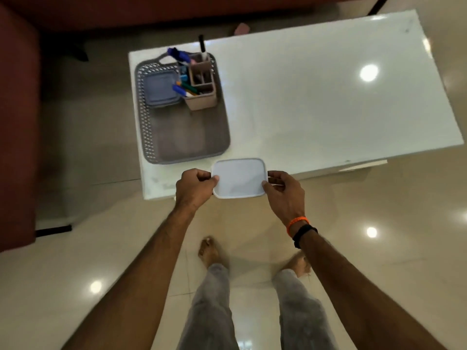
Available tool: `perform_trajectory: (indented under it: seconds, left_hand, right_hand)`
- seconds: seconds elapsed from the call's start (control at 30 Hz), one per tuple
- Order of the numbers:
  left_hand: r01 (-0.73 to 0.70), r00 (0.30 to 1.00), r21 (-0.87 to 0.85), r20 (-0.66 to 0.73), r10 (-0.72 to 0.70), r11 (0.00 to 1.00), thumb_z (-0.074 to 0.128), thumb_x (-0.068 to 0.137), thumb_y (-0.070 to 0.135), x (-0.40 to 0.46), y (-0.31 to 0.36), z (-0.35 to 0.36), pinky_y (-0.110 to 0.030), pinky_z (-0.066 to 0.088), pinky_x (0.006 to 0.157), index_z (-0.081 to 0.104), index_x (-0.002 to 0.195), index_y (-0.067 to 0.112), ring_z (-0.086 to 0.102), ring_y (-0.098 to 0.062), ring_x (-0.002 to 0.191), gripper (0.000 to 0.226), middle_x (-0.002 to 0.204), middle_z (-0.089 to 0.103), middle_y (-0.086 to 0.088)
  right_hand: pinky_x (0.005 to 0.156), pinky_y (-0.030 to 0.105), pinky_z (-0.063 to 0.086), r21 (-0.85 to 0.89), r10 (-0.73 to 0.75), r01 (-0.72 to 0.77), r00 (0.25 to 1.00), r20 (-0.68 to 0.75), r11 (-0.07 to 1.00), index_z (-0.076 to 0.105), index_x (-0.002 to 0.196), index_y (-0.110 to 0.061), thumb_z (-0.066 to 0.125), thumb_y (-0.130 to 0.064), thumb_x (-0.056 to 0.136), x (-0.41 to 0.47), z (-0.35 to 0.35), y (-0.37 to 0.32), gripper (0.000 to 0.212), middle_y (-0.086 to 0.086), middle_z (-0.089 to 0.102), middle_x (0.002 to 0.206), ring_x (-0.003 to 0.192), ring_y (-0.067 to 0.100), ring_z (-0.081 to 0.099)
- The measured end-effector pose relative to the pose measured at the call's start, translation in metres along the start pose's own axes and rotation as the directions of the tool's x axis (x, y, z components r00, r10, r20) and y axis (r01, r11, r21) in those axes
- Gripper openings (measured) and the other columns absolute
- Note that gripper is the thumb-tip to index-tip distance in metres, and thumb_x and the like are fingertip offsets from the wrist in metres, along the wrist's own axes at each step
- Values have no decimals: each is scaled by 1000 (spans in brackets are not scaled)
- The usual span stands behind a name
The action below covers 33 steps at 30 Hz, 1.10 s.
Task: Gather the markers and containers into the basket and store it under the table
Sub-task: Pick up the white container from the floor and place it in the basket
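Observation:
A pale lidded container (238, 178) hangs over the table's near edge, held at both short ends. My left hand (194, 189) grips its left end and my right hand (285, 192) grips its right end. Just beyond it the grey perforated basket (187, 147) sits on the left part of the white table (328, 102). Inside the basket lie a square grey-lidded container (160, 88), a beige pen holder (202, 83) with a black marker (202, 45) upright in it, and blue and green markers (184, 88) leaning beside the holder. The basket's near half is bare.
A dark red sofa (17, 122) runs along the left and the back. Glossy tiled floor (379, 248) surrounds the table, with my legs and bare feet below the hands. A pink object (241, 28) lies on the floor behind the table.

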<state>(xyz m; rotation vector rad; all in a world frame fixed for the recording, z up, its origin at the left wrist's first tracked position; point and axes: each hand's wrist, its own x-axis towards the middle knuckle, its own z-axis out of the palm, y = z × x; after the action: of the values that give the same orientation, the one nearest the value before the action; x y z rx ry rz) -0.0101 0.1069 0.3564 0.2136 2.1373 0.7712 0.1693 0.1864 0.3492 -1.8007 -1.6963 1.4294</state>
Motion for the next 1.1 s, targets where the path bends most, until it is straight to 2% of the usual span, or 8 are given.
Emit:
perform_trajectory:
  seconds: [0.13,0.27,0.43,0.53,0.63,0.73,0.87,1.1]
  left_hand:
    - [19,1000,-3,-18,-19,1000,71,77,27,25,-3,-60,-43,56,88,69,90,15,70,-26,92,17,97,73,-4]
    - [30,998,-4,-53,-30,1000,73,75,27,56,-3,-99,-42,56,87,64,76,22,70,-25,91,9,92,73,-3]
    - [52,997,-13,-59,-53,999,73,75,24,94,3,-122,-42,57,85,64,74,23,70,-25,88,8,88,73,-3]
    - [62,997,4,-56,-62,998,72,76,22,118,8,-125,-42,58,84,69,81,19,71,-25,83,7,88,74,-5]
    - [48,997,37,-62,-45,998,72,77,22,147,13,-121,-39,58,84,73,92,16,71,-21,82,17,90,75,-3]
    - [53,996,14,-74,-52,998,71,79,22,167,15,-118,-40,57,86,73,101,13,70,-21,87,24,96,75,-4]
    - [58,996,63,-75,-53,996,70,82,22,186,17,-114,-40,57,88,69,110,10,69,-23,95,31,109,72,-6]
    - [26,997,95,-76,-18,995,68,81,22,211,33,-115,-30,52,92,67,115,15,66,-22,102,35,112,71,-3]
  right_hand:
    - [57,1,41,-28,13,-12,999,29,1000,67,108,-14,65,-16,85,-3,53,-41,23,-3,70,97,70,-3,60]
    - [63,5,41,-61,-9,12,998,55,998,67,107,-17,64,-15,85,8,95,-72,22,-5,70,93,66,-5,59]
    - [80,24,52,-82,-16,24,995,93,996,69,106,-14,64,-13,84,41,135,-95,22,1,72,98,80,14,66]
    - [79,21,48,-122,-21,33,995,97,992,70,103,-14,66,-14,84,67,153,-103,20,1,71,94,83,14,64]
    - [81,21,46,-166,1,14,996,89,986,70,102,-12,67,-13,82,97,169,-106,21,3,72,95,81,14,62]
    - [85,26,50,-215,10,14,994,112,977,69,103,-12,67,-14,82,118,182,-109,21,3,72,99,83,13,61]
    - [75,20,44,-239,30,2,991,130,971,69,103,-10,67,-12,82,140,206,-111,21,4,72,98,79,10,59]
    - [79,21,46,-237,94,-80,994,46,968,69,102,-12,69,-17,81,167,232,-120,21,3,73,97,78,11,59]
